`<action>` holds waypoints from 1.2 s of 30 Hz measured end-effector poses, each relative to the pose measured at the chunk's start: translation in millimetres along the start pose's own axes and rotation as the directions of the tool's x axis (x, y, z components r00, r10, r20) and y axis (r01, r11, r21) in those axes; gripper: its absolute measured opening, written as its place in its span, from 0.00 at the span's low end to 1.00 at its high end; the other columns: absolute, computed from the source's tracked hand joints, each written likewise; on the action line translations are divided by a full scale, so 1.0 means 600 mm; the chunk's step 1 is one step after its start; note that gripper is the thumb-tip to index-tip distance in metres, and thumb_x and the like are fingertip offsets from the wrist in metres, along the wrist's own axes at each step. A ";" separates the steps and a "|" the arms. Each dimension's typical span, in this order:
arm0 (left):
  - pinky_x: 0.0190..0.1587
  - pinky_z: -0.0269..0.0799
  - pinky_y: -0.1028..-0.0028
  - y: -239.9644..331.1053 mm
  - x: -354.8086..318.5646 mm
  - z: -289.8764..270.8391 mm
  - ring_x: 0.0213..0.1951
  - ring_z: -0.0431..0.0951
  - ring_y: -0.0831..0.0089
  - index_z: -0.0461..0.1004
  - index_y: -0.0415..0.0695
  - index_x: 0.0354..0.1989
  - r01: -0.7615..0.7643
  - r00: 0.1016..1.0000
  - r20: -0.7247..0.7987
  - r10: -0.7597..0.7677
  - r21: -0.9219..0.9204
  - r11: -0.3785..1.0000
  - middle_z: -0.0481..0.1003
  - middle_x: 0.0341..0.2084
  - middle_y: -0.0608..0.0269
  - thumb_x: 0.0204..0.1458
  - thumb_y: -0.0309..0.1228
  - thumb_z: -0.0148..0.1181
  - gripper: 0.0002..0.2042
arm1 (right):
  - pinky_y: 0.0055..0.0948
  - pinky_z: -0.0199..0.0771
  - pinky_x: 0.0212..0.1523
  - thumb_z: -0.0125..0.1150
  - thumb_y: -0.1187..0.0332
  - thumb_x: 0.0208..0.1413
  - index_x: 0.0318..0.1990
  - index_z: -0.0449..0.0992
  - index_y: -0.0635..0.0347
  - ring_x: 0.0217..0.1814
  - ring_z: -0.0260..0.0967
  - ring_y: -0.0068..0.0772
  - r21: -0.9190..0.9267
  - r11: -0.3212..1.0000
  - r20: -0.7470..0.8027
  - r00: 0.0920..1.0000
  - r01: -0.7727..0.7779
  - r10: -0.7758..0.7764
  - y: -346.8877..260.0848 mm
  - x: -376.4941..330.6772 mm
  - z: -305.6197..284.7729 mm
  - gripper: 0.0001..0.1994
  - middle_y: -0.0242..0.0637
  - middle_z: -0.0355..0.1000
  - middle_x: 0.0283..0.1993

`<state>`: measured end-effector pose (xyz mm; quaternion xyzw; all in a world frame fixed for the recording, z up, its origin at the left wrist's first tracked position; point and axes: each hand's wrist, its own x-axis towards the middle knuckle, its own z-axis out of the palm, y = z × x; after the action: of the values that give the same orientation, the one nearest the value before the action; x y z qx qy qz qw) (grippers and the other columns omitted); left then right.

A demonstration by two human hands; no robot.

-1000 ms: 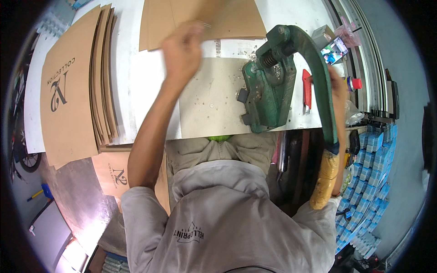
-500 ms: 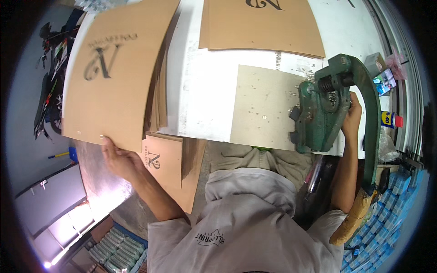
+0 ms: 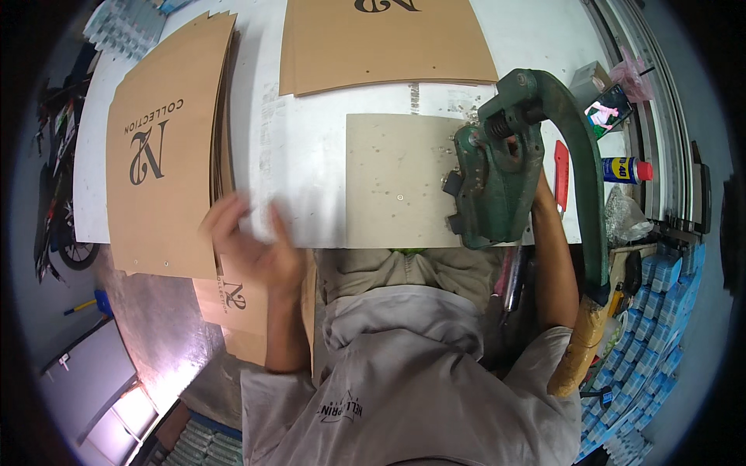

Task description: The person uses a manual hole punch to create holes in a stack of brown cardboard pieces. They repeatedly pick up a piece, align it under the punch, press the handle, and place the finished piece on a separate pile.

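Left of the green press (image 3: 497,190), kraft sheets (image 3: 167,167) point lengthwise forward, beside the spread left hand (image 3: 260,245); right hand (image 3: 540,188) behind press, grip unclear.

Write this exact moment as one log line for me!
left hand: open, blurred, near left brown stack | right hand: partly hidden by green press | beige board: flat on white table

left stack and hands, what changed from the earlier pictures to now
The left hand has let go of the near edge of the brown sheet and moved right; the sheet now lies on the left stack. The right hand has shifted left, mostly hidden behind the green press. The press and the beige board stayed in place on the white table.
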<state>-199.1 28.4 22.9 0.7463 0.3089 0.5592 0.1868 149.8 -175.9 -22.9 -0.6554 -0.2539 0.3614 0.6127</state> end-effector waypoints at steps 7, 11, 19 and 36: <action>0.53 0.73 0.58 -0.049 0.101 0.328 0.51 0.78 0.49 0.77 0.40 0.44 -0.324 0.792 0.485 0.371 -0.182 0.929 0.80 0.45 0.52 0.51 0.27 0.72 0.14 | 0.33 0.81 0.58 0.63 0.70 0.66 0.66 0.70 0.64 0.58 0.75 0.30 -0.313 0.947 0.160 0.987 0.078 -0.028 -0.005 0.011 -0.005 0.23 0.41 0.74 0.62; 0.53 0.73 0.53 -0.067 0.138 0.383 0.51 0.79 0.45 0.74 0.43 0.42 -0.246 0.589 0.756 0.285 -0.168 0.955 0.81 0.45 0.49 0.53 0.25 0.67 0.10 | 0.30 0.81 0.47 0.64 0.70 0.65 0.57 0.77 0.64 0.47 0.77 0.26 -0.434 0.874 0.060 0.975 0.216 -0.212 -0.041 -0.013 0.014 0.15 0.34 0.79 0.51; 0.49 0.74 0.54 -0.007 0.107 0.359 0.45 0.80 0.48 0.73 0.43 0.44 -0.245 0.553 0.764 0.331 -0.230 0.942 0.80 0.40 0.48 0.50 0.20 0.56 0.12 | 0.26 0.76 0.37 0.68 0.69 0.61 0.44 0.82 0.63 0.36 0.74 0.20 0.285 0.951 -0.221 0.957 -0.121 0.188 -0.024 0.016 0.003 0.08 0.26 0.79 0.36; 0.52 0.69 0.62 0.056 -0.003 0.325 0.48 0.75 0.59 0.86 0.44 0.45 -0.120 0.613 0.746 0.259 -0.236 0.964 0.77 0.44 0.62 0.47 0.40 0.75 0.19 | 0.29 0.74 0.38 0.64 0.63 0.65 0.50 0.81 0.62 0.39 0.73 0.26 -0.664 0.739 -0.334 0.929 -0.114 -0.157 -0.204 -0.093 -0.004 0.13 0.33 0.78 0.41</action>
<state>-5.4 15.6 -16.8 0.9238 0.0720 0.2265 0.3003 131.0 -206.1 106.9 -0.8846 -0.2552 0.1081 0.3751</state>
